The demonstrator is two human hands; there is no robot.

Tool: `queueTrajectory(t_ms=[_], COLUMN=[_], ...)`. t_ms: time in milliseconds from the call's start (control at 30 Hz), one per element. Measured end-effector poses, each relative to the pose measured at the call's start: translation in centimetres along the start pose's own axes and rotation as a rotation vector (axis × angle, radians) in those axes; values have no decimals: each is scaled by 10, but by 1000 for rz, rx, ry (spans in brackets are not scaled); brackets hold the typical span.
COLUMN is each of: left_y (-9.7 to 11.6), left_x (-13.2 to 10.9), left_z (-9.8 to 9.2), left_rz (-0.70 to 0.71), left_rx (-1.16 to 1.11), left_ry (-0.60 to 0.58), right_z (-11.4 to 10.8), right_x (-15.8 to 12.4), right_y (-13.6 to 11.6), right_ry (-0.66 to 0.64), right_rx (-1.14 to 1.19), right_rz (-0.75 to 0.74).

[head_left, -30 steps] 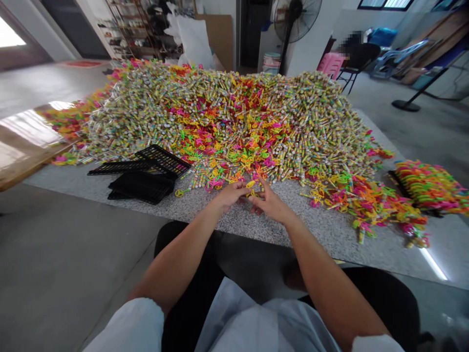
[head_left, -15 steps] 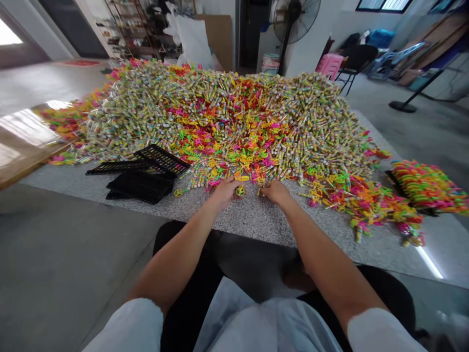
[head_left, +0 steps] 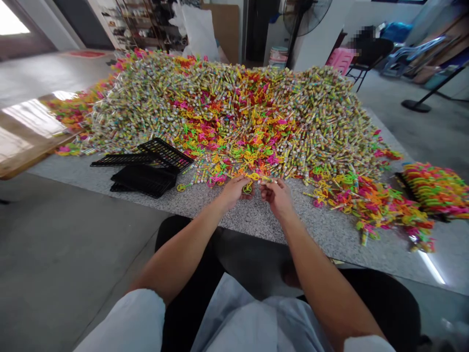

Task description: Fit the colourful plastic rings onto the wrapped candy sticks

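My left hand (head_left: 233, 191) is closed on a yellow-green plastic ring piece (head_left: 248, 187) at the near edge of the pile. Close beside it, my right hand (head_left: 280, 198) pinches a small tube (head_left: 270, 181) with a pale end; its details are too small to make out. A yellow plastic piece (head_left: 253, 176) shows between the two hands, and I cannot tell which hand bears it. Before both hands spreads a big heap of small patterned tubes (head_left: 322, 117), mixed with pink, orange, yellow and green plastic tops (head_left: 256, 129).
Black slotted trays (head_left: 144, 178) lie stacked askew on the speckled stone table (head_left: 252, 222) at left. At right are a loose cluster of coloured pieces (head_left: 377, 198) and a tray filled with rows of them (head_left: 434, 188). A standing fan (head_left: 304, 14) is behind.
My right hand has turned and lifted slightly, bringing a small tube toward my left hand. My left hand keeps its ring piece. The view has shifted a little.
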State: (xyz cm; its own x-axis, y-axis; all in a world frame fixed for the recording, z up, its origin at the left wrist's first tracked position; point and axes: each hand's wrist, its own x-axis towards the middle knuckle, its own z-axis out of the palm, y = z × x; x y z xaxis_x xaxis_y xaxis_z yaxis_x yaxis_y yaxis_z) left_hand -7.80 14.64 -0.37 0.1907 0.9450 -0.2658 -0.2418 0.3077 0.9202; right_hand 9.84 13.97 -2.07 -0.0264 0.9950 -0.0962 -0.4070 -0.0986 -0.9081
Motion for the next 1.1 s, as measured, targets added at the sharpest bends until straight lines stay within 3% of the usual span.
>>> queueTrajectory(t_ms=[167,367,500,667,800,867,1100], left_y=[-5,-7,-8,-6,-4,-4,-9], left_x=[0,0,1,0,-1,-2,-1], left_z=[2,5,6,5,5,6,8], left_rz=[17,10,7,-2,6,13,69], left_rx=[74,146,157,115,92,101,152], left_ry=[7,34,44,60,34,22,15], right_z=[10,5,1,-1,-1,1,7], right_x=[-8,-12,-13,-16,-18,-19,-22], right_y=[14,20,21,19,13,12,21], right_ry=[64,78,46,142,70,34,128], right_rx=[49,-65,-93,-80,30,34,-182], right_rz=[51,23,100,131,173,122,-101])
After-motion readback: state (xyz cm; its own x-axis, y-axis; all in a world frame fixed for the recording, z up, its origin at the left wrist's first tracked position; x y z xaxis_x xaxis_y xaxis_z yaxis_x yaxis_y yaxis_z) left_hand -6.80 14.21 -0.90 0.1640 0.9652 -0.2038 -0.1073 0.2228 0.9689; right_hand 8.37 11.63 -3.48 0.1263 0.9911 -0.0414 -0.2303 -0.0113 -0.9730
